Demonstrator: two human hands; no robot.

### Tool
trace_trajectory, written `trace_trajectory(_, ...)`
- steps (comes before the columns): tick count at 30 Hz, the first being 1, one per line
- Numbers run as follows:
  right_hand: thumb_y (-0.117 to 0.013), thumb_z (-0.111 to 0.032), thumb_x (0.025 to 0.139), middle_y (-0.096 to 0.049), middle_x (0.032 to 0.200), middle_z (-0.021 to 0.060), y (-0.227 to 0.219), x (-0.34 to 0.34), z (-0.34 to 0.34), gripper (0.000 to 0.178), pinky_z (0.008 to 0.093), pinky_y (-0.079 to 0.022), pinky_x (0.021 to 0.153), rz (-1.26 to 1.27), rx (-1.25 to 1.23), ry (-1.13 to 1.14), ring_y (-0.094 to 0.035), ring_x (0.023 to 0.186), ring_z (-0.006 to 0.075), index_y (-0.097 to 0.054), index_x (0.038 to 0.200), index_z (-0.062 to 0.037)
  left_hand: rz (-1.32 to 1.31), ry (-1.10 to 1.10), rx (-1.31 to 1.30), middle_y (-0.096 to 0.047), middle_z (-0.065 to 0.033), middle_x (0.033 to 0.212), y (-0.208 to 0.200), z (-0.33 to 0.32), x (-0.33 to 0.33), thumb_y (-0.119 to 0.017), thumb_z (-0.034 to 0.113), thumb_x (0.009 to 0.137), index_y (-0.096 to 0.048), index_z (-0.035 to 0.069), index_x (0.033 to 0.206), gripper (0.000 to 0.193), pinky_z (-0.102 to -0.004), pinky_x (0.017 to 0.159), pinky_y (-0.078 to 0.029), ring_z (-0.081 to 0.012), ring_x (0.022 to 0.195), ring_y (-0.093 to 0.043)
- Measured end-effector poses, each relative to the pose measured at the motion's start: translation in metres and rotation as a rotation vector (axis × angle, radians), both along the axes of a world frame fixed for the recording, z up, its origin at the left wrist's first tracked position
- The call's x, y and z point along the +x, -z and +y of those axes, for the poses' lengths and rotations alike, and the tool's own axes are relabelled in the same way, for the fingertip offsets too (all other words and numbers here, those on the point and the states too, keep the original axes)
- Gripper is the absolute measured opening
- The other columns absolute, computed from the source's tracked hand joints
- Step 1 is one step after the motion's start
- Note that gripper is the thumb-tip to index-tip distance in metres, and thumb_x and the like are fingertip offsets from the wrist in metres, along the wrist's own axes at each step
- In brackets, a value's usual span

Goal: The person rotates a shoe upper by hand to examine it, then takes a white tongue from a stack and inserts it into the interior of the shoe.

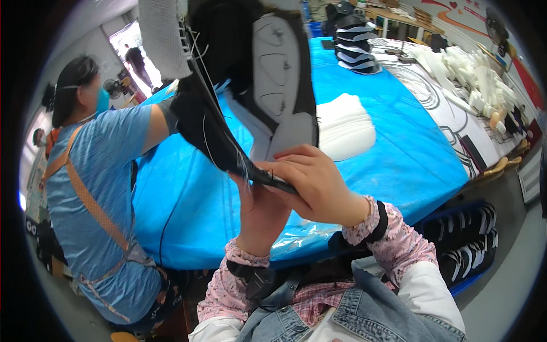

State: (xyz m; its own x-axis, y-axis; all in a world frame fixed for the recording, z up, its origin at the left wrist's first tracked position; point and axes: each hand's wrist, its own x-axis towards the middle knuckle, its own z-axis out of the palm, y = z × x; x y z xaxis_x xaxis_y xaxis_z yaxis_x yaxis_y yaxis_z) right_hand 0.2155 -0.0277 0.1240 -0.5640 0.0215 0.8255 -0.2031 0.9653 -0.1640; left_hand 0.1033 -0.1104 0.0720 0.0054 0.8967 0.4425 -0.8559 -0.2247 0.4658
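Observation:
A black and white sewn fabric piece (225, 128), resembling a shoe upper, is raised over the table in front of me. It has grey-white panels with dark stitched outlines, and loose threads trail from its edge. My right hand (322, 185) pinches the lower edge from the right, fingers bent over it. From below, my left hand (259, 214) grips the same edge, its fingers partly hidden behind the piece and my right hand. The top of the piece runs out of view.
A blue-covered table (416, 165) carries a stack of white sheets (345, 128) and a stack of black-and-white pieces (356, 48). White parts (473, 80) are heaped at right. A blue crate (464, 245) holds similar pieces below. A co-worker (102, 199) stands close at left.

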Motion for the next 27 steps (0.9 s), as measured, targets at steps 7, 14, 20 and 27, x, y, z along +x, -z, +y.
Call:
trace_trajectory(7, -0.055, -0.004, 0.083, -0.057, 0.102, 0.0067, 0.008, 0.061, 0.059, 0.033, 0.0264, -0.045, 0.079, 0.422, -1.047, -0.338, -0.054, 0.092, 0.0114, -0.048, 0.115, -0.0008, 0.226, -0.182, -0.174, -0.031, -0.0067, 0.136, -0.021, -0.003, 0.014, -0.041, 0.039, 0.090, -0.021, 0.015, 0.136, 0.056, -0.0458, 0.104, -0.023, -0.0277, 0.125, -0.031)
trace_trajectory(14, -0.053, -0.001, 0.079, -0.057, 0.110, 0.0099, 0.074, 0.224, 0.179, 0.041, 0.0283, -0.042, 0.084, 0.181, -0.405, 0.850, -0.053, 0.100, 0.0172, -0.044, 0.119, 0.0037, 0.337, -0.265, -0.377, -0.034, -0.0094, 0.133, -0.028, 0.000, -0.013, -0.045, 0.030, 0.089, -0.024, 0.006, 0.134, 0.055, -0.0310, 0.092, -0.041, -0.0168, 0.104, -0.051)
trace_trajectory(20, -0.055, -0.019, 0.078, -0.059, 0.094, 0.0156, 0.172, 0.367, 0.275, 0.034, 0.0368, -0.042, 0.082, 0.142, -1.011, 1.341, -0.054, 0.091, 0.0280, -0.056, 0.109, -0.0067, 0.142, -0.375, -0.463, -0.050, -0.0032, 0.109, -0.023, 0.030, -0.035, -0.047, 0.018, 0.088, -0.040, 0.005, 0.121, 0.036, -0.0279, 0.084, -0.044, -0.0116, 0.089, -0.053)
trace_trajectory(27, -0.043, -0.006, 0.084, -0.051, 0.099, 0.0094, 0.061, 0.290, 0.227, 0.027, 0.0293, -0.035, 0.088, 0.849, -0.456, 1.005, -0.048, 0.099, 0.0209, -0.051, 0.108, 0.0007, 0.040, -0.435, -0.439, -0.052, -0.0035, 0.101, 0.010, 0.083, -0.053, -0.048, 0.018, 0.088, -0.046, 0.007, 0.115, 0.030, -0.0284, 0.079, -0.045, -0.0117, 0.083, -0.052)
